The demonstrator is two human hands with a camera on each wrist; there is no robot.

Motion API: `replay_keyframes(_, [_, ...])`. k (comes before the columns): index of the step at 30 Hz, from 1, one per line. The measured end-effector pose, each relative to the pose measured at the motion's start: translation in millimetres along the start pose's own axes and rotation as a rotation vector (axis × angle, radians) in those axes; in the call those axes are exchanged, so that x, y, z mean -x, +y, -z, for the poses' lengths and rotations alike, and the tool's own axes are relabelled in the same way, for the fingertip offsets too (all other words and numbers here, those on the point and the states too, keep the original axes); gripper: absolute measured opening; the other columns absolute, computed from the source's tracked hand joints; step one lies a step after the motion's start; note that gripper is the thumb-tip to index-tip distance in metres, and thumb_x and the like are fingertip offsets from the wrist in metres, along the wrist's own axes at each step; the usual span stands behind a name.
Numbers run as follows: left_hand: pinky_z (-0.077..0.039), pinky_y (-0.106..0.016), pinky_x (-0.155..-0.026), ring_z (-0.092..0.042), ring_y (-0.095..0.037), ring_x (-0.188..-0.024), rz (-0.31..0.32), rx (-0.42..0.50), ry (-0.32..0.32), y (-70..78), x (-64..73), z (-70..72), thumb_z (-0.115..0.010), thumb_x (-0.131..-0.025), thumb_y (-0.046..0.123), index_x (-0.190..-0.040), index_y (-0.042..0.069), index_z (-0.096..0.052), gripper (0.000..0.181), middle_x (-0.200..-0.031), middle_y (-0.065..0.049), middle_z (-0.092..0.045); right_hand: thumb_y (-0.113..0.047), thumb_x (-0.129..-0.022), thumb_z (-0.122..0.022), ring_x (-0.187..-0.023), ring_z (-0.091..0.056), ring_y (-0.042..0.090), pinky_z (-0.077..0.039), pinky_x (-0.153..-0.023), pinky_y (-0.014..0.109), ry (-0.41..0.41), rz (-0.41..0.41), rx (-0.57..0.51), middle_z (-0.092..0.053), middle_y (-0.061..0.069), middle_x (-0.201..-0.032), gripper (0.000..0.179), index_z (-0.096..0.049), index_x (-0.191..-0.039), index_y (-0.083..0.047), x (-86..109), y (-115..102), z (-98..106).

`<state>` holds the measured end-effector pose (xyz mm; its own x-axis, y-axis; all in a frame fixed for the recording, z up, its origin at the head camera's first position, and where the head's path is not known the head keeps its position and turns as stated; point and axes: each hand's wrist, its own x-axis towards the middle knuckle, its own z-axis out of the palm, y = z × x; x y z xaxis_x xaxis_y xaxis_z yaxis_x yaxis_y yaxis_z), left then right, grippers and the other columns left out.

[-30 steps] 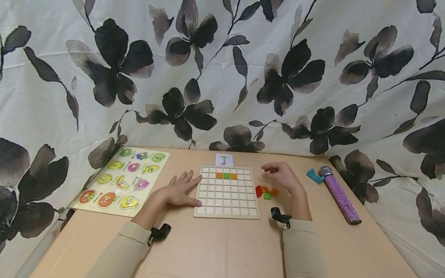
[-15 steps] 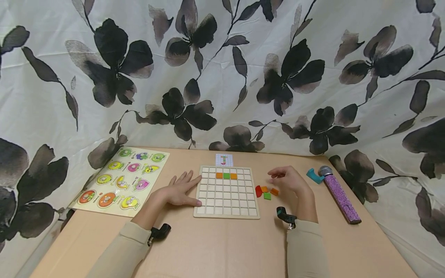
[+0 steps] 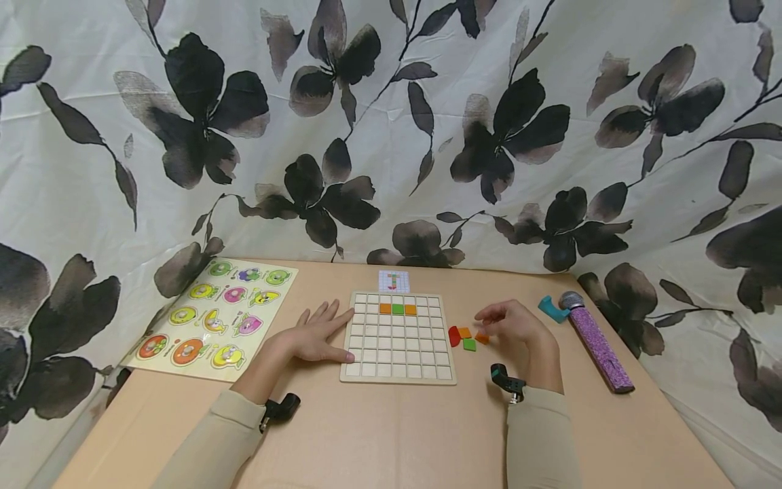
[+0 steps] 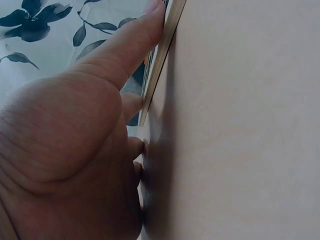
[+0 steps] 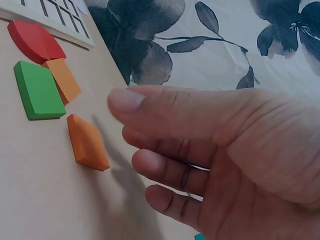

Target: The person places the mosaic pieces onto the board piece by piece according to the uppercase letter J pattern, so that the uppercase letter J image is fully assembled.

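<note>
My left hand (image 3: 310, 337) lies with fingers spread at the left edge of the white grid board (image 3: 400, 372), its thumb and a fingertip touching the rim. On the board, an orange tile (image 3: 385, 310), a green tile (image 3: 398, 310) and another orange tile (image 3: 411, 310) form a row. My right hand (image 3: 519, 326) hovers right of the loose pieces, fingers loosely bent and holding nothing. Nearest it lies an orange tile (image 5: 87, 143). Beyond are a green tile (image 5: 40, 91), an orange tile (image 5: 65, 80) partly hidden behind it, and a red curved-edge piece (image 5: 35, 41).
A small card (image 3: 394, 281) with a J pattern lies behind the board. At left is a fruit picture sheet (image 3: 214, 319). A purple glittery microphone (image 3: 600, 346) and a blue curved piece (image 3: 552, 310) lie at right. A floral cloth (image 3: 391, 136) hangs behind the table.
My right hand has moved right and toward me, from beside the board's upper right to next to the nearest loose orange tile. The left hand and board have stayed put.
</note>
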<state>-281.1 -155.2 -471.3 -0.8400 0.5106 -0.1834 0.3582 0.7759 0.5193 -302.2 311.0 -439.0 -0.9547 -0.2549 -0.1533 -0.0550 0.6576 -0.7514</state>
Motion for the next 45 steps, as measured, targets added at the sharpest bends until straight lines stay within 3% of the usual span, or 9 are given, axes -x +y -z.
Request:
replay_keyframes(5, [0.011,-0.074,-0.121,0.008,-0.048,-0.160,-0.012,0.021,0.007,0.2,1.4,0.1,-0.071,-0.080,0.078,-0.168,0.023,-0.022,0.114,-0.174,-0.025,0.000,-0.001,-0.091,-0.076,-0.102,-0.061,0.025,-0.049,-0.089,0.033,-0.032,-0.001,-0.005,-0.075,0.017,-0.115,0.027,-0.075,-0.118,0.001,-0.8,4,0])
replay_keyframes(13, [0.009,-0.068,-0.125,0.008,-0.042,-0.162,0.037,-0.035,-0.008,3.7,0.6,1.0,-0.073,-0.084,0.070,-0.168,0.022,-0.020,0.111,-0.175,-0.020,0.002,-0.004,-0.087,-0.082,-0.091,-0.059,0.024,-0.050,-0.081,0.032,-0.043,-0.033,0.014,-0.075,0.013,-0.103,0.027,-0.077,-0.114,-0.001,0.2,6,-2])
replay_keyframes(17, [0.008,-0.069,-0.125,0.008,-0.043,-0.162,0.029,-0.016,0.002,4.1,1.4,0.8,-0.071,-0.083,0.074,-0.168,0.023,-0.021,0.112,-0.175,-0.020,0.001,-0.003,-0.086,-0.082,-0.088,-0.059,0.024,-0.051,-0.079,0.032,-0.051,-0.029,0.027,-0.075,0.012,-0.099,0.026,-0.077,-0.112,-0.001,-0.1,7,-3])
replay_keyframes(22, [0.008,-0.071,-0.123,0.007,-0.045,-0.161,0.013,0.010,0.012,2.1,1.1,-0.3,-0.070,-0.080,0.079,-0.168,0.024,-0.022,0.114,-0.175,-0.022,0.000,-0.001,-0.086,-0.082,-0.087,-0.059,0.023,-0.051,-0.080,0.031,-0.050,-0.022,0.044,-0.075,0.010,-0.096,0.024,-0.078,-0.109,-0.001,-1.6,9,-4])
replay_keyframes(33, [0.004,-0.069,-0.125,0.005,-0.044,-0.162,0.050,-0.071,-0.006,8.8,2.5,4.5,-0.071,-0.086,0.068,-0.168,0.022,-0.021,0.107,-0.175,-0.020,-0.001,0.001,-0.086,-0.080,-0.086,-0.058,0.024,-0.051,-0.078,0.032,-0.063,-0.019,0.018,-0.073,0.013,-0.096,0.022,-0.076,-0.108,0.000,-3.0,10,-4])
replay_keyframes(45, [0.005,-0.069,-0.125,0.005,-0.045,-0.161,0.047,-0.047,-0.005,12.0,5.7,6.5,-0.073,-0.086,0.067,-0.168,0.020,-0.022,0.107,-0.175,-0.021,-0.001,0.005,-0.087,-0.077,-0.082,-0.056,0.023,-0.049,-0.071,0.030,-0.072,0.000,0.002,-0.070,0.013,-0.091,0.019,-0.072,-0.106,0.002,-3.9,7,-3])
